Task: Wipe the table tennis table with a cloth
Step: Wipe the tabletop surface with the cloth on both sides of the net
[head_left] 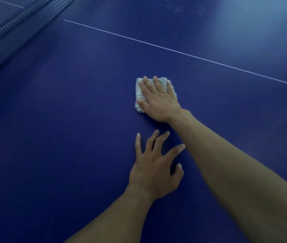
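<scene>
Presses the right hand (158, 99) flat on the small pale cloth (138, 92), fingers straight and spread over it, out on the blue table tennis table (65, 137), near side of the white line (174, 50). Rests the left hand (154, 166) on bare tabletop just nearer than the cloth, fingers splayed, gripping nothing. Dark net (14, 35) at far left

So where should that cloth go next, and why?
Probably a short push forward, toward the white line. The right hand lies flat on the folded cloth, the left hand is spread on the table nearer the person, and faint pale marks show on the blue surface beyond the line, so that stretch likely needs wiping.
</scene>
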